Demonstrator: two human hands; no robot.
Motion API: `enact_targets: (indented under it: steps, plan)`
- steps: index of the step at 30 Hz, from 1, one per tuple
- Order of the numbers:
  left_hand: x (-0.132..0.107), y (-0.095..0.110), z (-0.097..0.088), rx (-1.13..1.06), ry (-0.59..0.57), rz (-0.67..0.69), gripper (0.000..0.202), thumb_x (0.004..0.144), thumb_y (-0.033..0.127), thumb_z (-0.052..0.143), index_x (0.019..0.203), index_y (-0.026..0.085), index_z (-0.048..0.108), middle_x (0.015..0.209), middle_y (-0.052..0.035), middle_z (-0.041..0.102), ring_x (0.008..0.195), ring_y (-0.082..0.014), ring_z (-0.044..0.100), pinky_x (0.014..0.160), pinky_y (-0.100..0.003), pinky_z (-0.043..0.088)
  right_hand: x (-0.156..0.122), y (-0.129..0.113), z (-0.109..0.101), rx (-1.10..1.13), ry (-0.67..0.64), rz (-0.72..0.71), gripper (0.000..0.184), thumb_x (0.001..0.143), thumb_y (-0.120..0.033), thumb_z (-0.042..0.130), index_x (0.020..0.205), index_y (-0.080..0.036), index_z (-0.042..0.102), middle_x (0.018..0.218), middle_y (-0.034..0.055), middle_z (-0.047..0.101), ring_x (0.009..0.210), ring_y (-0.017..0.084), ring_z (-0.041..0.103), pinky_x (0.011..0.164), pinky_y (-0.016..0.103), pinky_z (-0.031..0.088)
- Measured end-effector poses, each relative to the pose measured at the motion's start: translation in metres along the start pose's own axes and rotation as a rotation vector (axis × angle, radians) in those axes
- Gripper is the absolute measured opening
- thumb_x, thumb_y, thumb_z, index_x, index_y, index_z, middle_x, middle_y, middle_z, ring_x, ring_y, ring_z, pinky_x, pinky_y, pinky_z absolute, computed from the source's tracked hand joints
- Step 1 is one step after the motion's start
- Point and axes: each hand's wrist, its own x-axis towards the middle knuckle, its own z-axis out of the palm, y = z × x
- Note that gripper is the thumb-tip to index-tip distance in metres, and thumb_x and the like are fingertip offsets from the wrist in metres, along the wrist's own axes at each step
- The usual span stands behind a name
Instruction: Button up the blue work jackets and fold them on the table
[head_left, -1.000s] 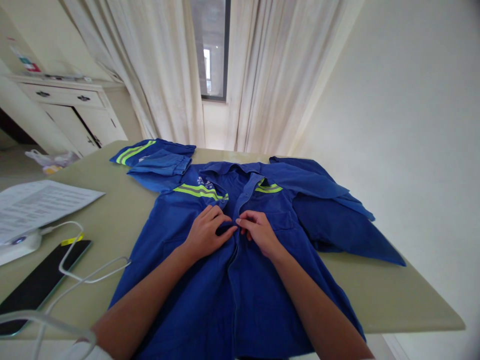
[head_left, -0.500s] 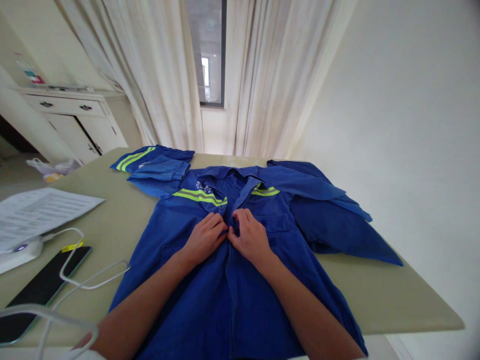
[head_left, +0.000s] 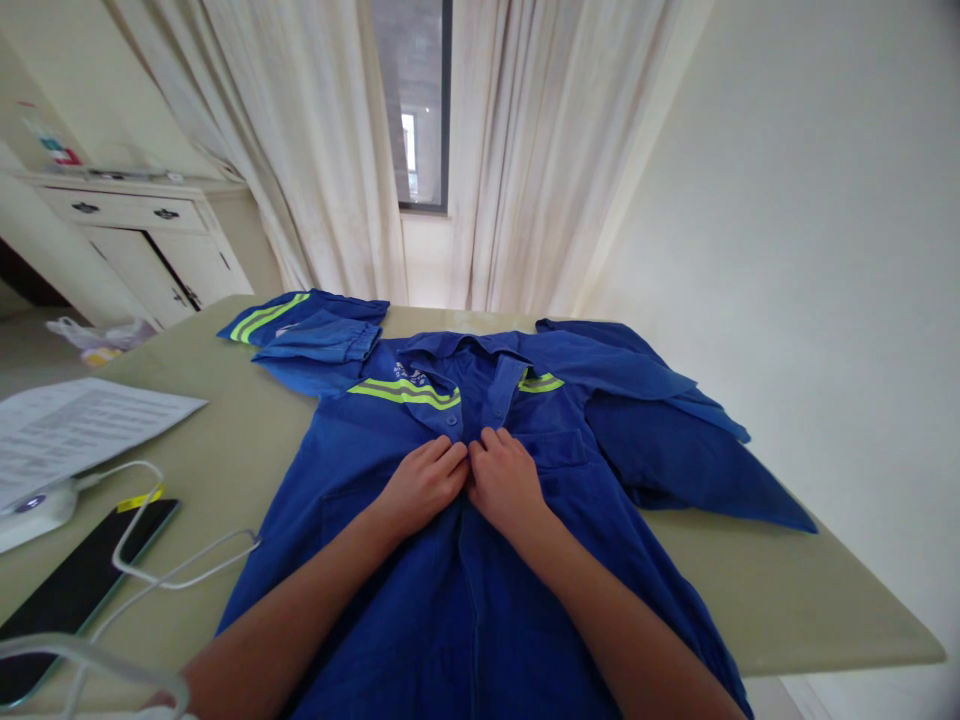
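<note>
A blue work jacket [head_left: 390, 600] with yellow-green and grey reflective stripes lies front up across the table, its collar at the far side. My left hand [head_left: 429, 478] and my right hand [head_left: 504, 478] meet at the front placket below the open collar. Both have their fingers closed on the jacket's front edges, the fingertips almost touching. Just above the left hand, a button [head_left: 452, 421] shows on the left flap. Whatever sits between the fingertips is hidden by the hands.
More blue clothing [head_left: 697, 470] lies under the right sleeve, and a striped blue piece [head_left: 262, 315] is at the far left. Printed paper [head_left: 90, 425], a phone [head_left: 82, 590] and a white cable [head_left: 187, 575] occupy the table's left side. Beyond stand curtains [head_left: 322, 150] and a cabinet [head_left: 142, 240].
My hands have drawn closer together and lifted the jacket's front edges slightly. The button on the left flap now shows clearly, and the collar flaps have shifted a little.
</note>
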Motion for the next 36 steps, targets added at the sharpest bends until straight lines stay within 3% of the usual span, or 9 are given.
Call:
enact_targets:
  steps: [4,8,14,19,23,27,30,33,36]
  plan:
    - [0.001,0.001,-0.001,0.026,0.020,0.060,0.020,0.097,0.006,0.056,0.083,0.018,0.062,0.087,-0.0073,0.058,0.081,-0.0226,0.053,0.069,-0.036,0.050,0.002,-0.004,-0.002,0.000,-0.076,0.026,0.017,0.097,-0.015,0.055,0.101,-0.017,0.071,0.108,0.0157,0.067,0.106,0.028,0.061,0.079,0.035,0.048]
    - [0.000,-0.001,-0.003,0.024,0.038,0.043,0.020,0.099,0.007,0.055,0.083,0.018,0.061,0.085,-0.0059,0.057,0.079,-0.0214,0.053,0.070,-0.036,0.049,0.004,0.006,0.003,0.104,-0.078,0.079,0.012,0.093,-0.017,0.061,0.099,-0.018,0.071,0.102,0.0112,0.069,0.094,0.023,0.065,0.071,0.031,0.045]
    - [-0.004,-0.005,-0.004,-0.022,0.074,-0.016,0.015,0.103,0.015,0.056,0.090,0.018,0.063,0.086,-0.0041,0.059,0.080,-0.0201,0.053,0.071,-0.035,0.048,0.011,0.036,0.019,0.631,0.017,0.100,0.005,0.083,-0.017,0.069,0.078,-0.019,0.070,0.074,-0.0010,0.066,0.070,0.014,0.059,0.064,0.025,0.038]
    - [-0.005,-0.009,-0.007,-0.049,0.127,0.065,0.015,0.104,0.013,0.055,0.095,0.019,0.065,0.085,-0.0028,0.062,0.079,-0.0182,0.055,0.071,-0.034,0.048,0.017,0.049,0.022,0.917,-0.082,0.103,0.010,0.079,-0.013,0.068,0.070,-0.018,0.068,0.061,-0.0050,0.060,0.060,0.011,0.054,0.058,0.023,0.035]
    - [-0.004,-0.011,-0.008,-0.062,0.173,0.131,0.014,0.102,0.009,0.055,0.097,0.018,0.066,0.083,-0.0027,0.062,0.077,-0.0176,0.055,0.070,-0.034,0.048,0.014,0.048,0.012,0.787,-0.046,-0.034,0.008,0.079,-0.010,0.071,0.080,-0.018,0.069,0.074,-0.0029,0.062,0.067,0.012,0.057,0.064,0.023,0.041]
    - [-0.004,-0.010,-0.006,-0.072,0.164,0.155,0.018,0.102,0.007,0.055,0.093,0.019,0.065,0.080,-0.0021,0.061,0.075,-0.0175,0.054,0.069,-0.034,0.048,0.008,0.035,0.000,0.386,-0.036,-0.133,0.007,0.091,-0.013,0.064,0.093,-0.018,0.069,0.096,0.0052,0.066,0.087,0.017,0.063,0.078,0.027,0.046]
    - [-0.004,-0.010,-0.003,-0.080,0.144,0.148,0.021,0.102,0.007,0.053,0.089,0.020,0.064,0.081,-0.0020,0.061,0.075,-0.0172,0.054,0.069,-0.034,0.047,0.006,0.025,-0.003,0.157,-0.090,-0.131,0.009,0.098,-0.018,0.060,0.100,-0.017,0.068,0.103,0.0098,0.067,0.094,0.021,0.065,0.078,0.029,0.047]
    - [-0.004,-0.009,-0.002,-0.046,0.152,0.150,0.021,0.102,0.008,0.055,0.087,0.019,0.064,0.081,-0.0021,0.061,0.075,-0.0171,0.054,0.069,-0.034,0.047,0.007,0.022,-0.001,0.054,-0.111,-0.111,0.014,0.100,-0.016,0.056,0.107,-0.015,0.068,0.107,0.0135,0.069,0.097,0.024,0.067,0.076,0.030,0.048]
    - [-0.004,-0.009,-0.002,-0.030,0.144,0.139,0.018,0.102,0.008,0.056,0.090,0.019,0.065,0.083,-0.0026,0.063,0.077,-0.0174,0.055,0.071,-0.034,0.049,0.010,0.030,0.002,0.129,-0.116,-0.087,0.014,0.100,-0.014,0.056,0.103,-0.015,0.070,0.103,0.0127,0.071,0.090,0.022,0.068,0.074,0.030,0.046]
